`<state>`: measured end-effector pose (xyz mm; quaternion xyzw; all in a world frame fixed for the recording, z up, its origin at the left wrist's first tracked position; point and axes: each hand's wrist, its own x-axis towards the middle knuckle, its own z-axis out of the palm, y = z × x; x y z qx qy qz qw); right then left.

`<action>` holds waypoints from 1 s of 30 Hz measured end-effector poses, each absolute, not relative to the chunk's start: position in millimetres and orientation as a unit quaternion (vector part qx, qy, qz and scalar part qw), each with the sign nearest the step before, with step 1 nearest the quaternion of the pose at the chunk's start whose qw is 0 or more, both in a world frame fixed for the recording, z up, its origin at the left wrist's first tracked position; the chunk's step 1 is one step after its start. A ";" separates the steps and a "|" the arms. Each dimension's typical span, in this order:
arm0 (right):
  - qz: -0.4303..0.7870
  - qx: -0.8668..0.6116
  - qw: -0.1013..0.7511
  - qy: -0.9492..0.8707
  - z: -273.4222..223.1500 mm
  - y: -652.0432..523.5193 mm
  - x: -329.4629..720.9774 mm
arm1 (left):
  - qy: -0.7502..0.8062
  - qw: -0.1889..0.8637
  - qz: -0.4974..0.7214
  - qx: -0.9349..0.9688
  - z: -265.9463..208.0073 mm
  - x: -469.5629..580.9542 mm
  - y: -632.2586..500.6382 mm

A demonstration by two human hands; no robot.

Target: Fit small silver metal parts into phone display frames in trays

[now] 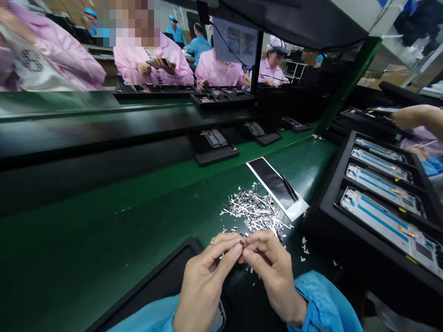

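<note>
Left hand (204,276) and right hand (273,272) meet at the fingertips, where I pinch a tiny dark piece (242,242) between them, at the near edge of a pile of small pale strips (254,207) on the green counter (155,198). Black tweezers (289,188) lie on a dark, white-edged sheet (266,177) just beyond.

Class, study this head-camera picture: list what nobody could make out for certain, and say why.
All in the head view:
- Small dark piece at the fingertips of the left hand and right hand: tiny and partly covered by fingers.
- Pale-edged object below the left hand: mostly hidden by hand and sleeve.
- Black tray: cut off by the bottom edge.
- Hanging sheet: print too blurred to read.
</note>
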<state>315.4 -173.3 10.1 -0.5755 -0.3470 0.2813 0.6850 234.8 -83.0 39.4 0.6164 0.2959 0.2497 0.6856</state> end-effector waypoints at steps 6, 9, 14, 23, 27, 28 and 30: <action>0.226 -0.612 0.629 -0.423 20.3 -179.9 317.7 | 0.209 0.481 0.197 0.828 57.3 219.5 -72.1; 0.247 -0.607 0.600 -0.459 25.1 -183.5 318.8 | 0.111 0.325 0.191 0.919 64.1 211.3 -69.9; 0.322 -0.597 0.577 -0.455 30.1 -189.2 320.3 | 0.024 0.200 0.115 0.973 71.5 202.3 -76.3; 0.446 -0.521 0.636 -0.354 21.0 -198.8 314.4 | 0.135 0.474 0.057 0.868 69.2 198.6 -83.3; 0.347 -0.587 0.599 -0.420 23.8 -202.4 304.6 | 0.194 0.625 0.004 0.756 60.7 200.3 -83.1; 0.317 -0.604 0.581 -0.443 24.8 -203.1 302.7 | 0.195 0.649 -0.002 0.736 59.6 200.1 -83.4; 0.270 -0.633 0.550 -0.473 24.7 -205.3 302.0 | 0.198 0.671 -0.004 0.714 58.4 197.4 -83.1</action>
